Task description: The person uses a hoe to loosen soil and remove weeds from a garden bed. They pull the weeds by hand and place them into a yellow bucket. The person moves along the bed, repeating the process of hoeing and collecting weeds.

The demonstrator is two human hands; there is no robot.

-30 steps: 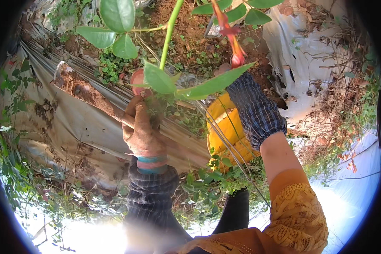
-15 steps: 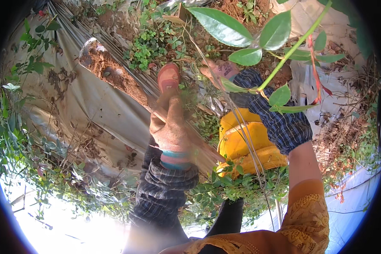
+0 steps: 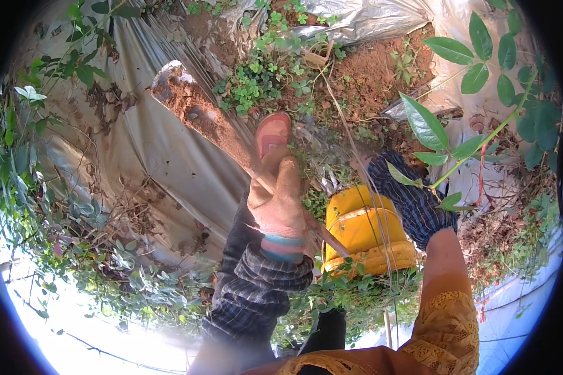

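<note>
My left hand [image 3: 278, 197], in a soil-stained glove with a striped cuff, is closed round the shaft of a narrow digging spade [image 3: 197, 119]. Reddish soil cakes its long blade, which points to the far left; the shaft runs back toward a yellow bucket [image 3: 360, 231]. Beyond the glove shows the toe of a reddish shoe [image 3: 273, 131]. My right arm, in a dark checked sleeve cover [image 3: 413, 200], reaches forward past the bucket's right side. The right hand at its end is smeared and mostly hidden, so its fingers cannot be read.
Wrinkled plastic sheeting [image 3: 169, 162] covers the ground at left. Bare reddish soil [image 3: 381, 69] and clover-like weeds [image 3: 256, 81] lie ahead. A leafy rose-like stem [image 3: 500, 128] hangs close at right. Thin wires [image 3: 350, 140] cross in front of the bucket. Trailing foliage [image 3: 106, 262] borders the left.
The leafy stem has shifted right, and the ground, spade and left hand sit farther right and lower in view. My right hand, visible in its glove before, is now mostly hidden. The left grip is unchanged.
</note>
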